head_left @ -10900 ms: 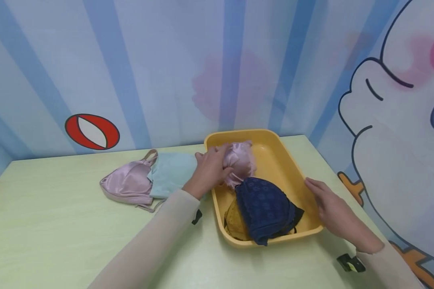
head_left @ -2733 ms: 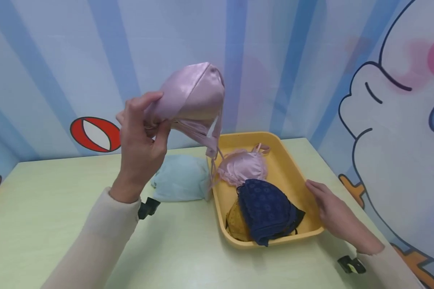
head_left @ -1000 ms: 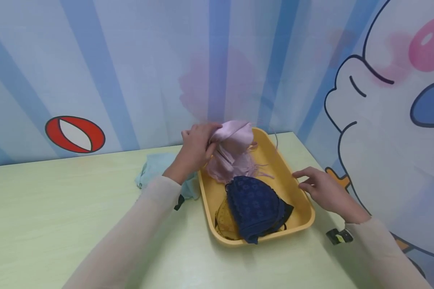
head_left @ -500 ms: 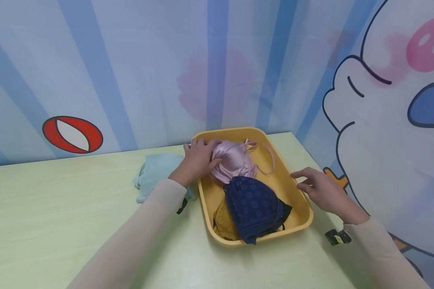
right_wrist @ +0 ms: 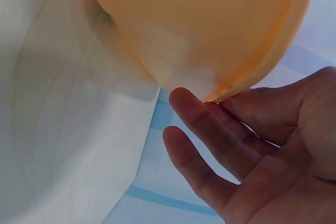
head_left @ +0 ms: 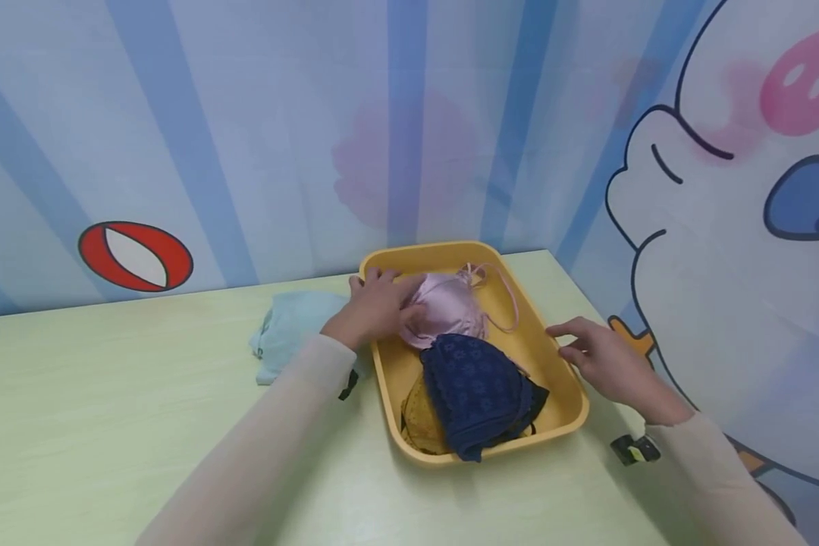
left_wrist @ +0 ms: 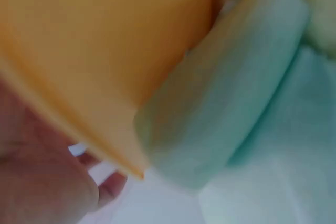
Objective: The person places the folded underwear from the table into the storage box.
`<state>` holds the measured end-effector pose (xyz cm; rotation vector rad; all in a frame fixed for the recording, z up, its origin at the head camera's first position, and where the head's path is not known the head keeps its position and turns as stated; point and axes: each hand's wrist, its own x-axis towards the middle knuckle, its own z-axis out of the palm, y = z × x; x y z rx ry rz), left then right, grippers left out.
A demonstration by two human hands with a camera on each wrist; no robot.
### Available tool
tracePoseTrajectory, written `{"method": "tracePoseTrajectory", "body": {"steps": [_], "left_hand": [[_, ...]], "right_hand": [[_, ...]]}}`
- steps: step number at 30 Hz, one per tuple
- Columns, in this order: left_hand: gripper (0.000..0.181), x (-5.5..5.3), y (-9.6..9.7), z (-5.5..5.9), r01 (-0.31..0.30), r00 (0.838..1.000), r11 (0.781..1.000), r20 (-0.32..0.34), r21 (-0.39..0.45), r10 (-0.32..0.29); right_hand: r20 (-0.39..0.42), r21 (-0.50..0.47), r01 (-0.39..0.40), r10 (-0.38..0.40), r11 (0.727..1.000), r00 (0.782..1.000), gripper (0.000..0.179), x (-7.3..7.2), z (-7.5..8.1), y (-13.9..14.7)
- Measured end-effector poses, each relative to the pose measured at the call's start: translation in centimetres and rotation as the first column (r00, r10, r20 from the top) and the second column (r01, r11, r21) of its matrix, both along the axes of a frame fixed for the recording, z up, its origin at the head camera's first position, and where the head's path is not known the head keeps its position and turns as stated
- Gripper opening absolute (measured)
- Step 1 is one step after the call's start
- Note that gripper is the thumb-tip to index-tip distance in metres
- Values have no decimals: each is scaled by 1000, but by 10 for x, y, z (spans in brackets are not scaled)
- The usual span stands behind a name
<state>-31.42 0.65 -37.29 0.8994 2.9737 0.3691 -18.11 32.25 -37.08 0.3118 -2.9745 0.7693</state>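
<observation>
My left hand (head_left: 375,307) reaches over the left rim of a yellow plastic tray (head_left: 573,428), fingers spread against the left edge of a pink satin bra (head_left: 453,299). This bra lies in the back of the tray over a second pink one, mostly hidden, with its thin strap looped to the right. In front sits a navy patterned bra (head_left: 474,394), partly covering a mustard one (head_left: 425,417). My right hand (head_left: 607,364) pinches the tray's right rim between thumb and fingers; in the right wrist view two other fingers (right_wrist: 184,150) extend below the tray wall.
A folded mint-green garment (head_left: 293,326) lies left of the tray, partly behind the left forearm. The pale table (head_left: 143,394) meets a blue-striped wall (head_left: 300,136) at the back and a cartoon-printed wall (head_left: 723,318) at the right.
The left hand lifted the pink satin bra from the table's left, brought it over the tray and laid it on the other pink bra. Its grip has since loosened. The right hand stays at the rim.
</observation>
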Motion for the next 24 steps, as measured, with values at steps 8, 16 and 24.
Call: {"method": "tracePoseTrajectory", "body": {"steps": [8, 16, 24], "left_hand": [[54, -1, -36, 23, -7, 1000, 984, -5, 178, 8], [54, 4, -81, 30, -34, 997, 969, -61, 244, 51], [54, 14, -119, 25, -60, 996, 965, -50, 255, 75]], "right_hand": [[-2, 7, 1, -1, 1000, 1000, 31, -1, -2, -3], [15, 7, 0, -1, 1000, 1000, 31, -2, -1, -4], [-10, 4, -9, 9, 1000, 1000, 31, -2, -4, -6]]}}
